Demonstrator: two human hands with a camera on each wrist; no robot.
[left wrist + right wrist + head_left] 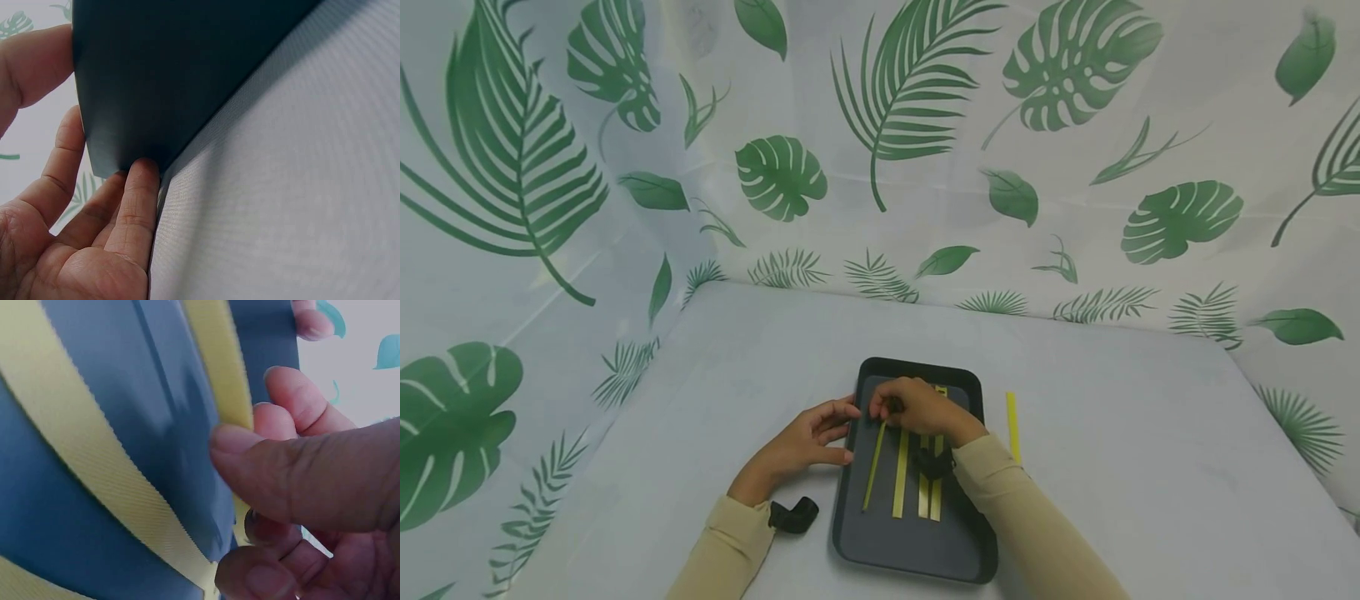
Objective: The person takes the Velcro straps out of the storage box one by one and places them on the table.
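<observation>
A dark grey tray (917,554) lies lengthwise on the table, with several yellow ribbon strips (900,483) laid along it. My right hand (921,408) is over the tray's far left part and pinches the leftmost yellow ribbon (874,471) between thumb and fingers near its far end. In the right wrist view the thumb presses on that ribbon (222,369), while another ribbon (100,444) lies beside it. My left hand (808,442) is at the tray's left side. Its loosely extended fingertips touch the outer wall (144,81) in the left wrist view.
One more yellow strip (1012,425) lies on the white tabletop (1120,467) just right of the tray. Leaf-printed white sheets (925,242) stand behind and at the sides of the table. Black wrist-worn devices (795,515) are on both wrists.
</observation>
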